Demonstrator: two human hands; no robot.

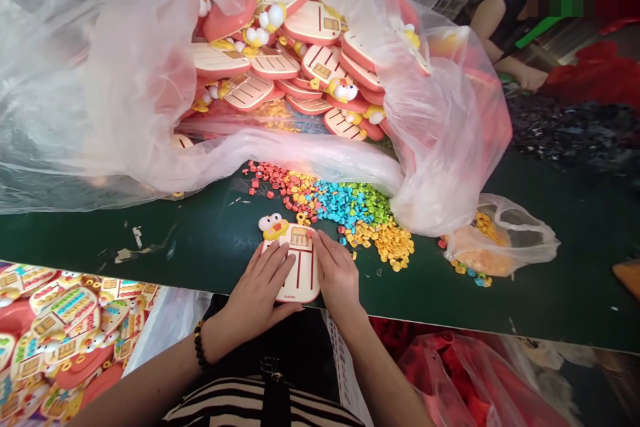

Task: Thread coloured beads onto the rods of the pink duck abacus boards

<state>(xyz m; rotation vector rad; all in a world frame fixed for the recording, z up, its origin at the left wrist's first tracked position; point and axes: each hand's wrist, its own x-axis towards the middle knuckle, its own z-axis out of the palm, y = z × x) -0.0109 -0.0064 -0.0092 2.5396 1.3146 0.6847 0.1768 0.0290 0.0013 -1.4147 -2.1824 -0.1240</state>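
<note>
A cream toy board with a pink rim, slots and a duck-like head with bulging eyes lies at the table's near edge. My left hand holds its left side, fingers across the face and thumb along the bottom edge. At the upper right corner my right hand has its fingertips together on a small red piece; its thumb is hidden. Just beyond the board lie loose small pieces: red, blue, green and yellow.
A big clear plastic bag of similar boards stands across the green table. A smaller bag holds yellow pieces. Boards with coloured pieces are heaped at lower left. A red-filled bag is at lower right. Another person's hand is at upper right.
</note>
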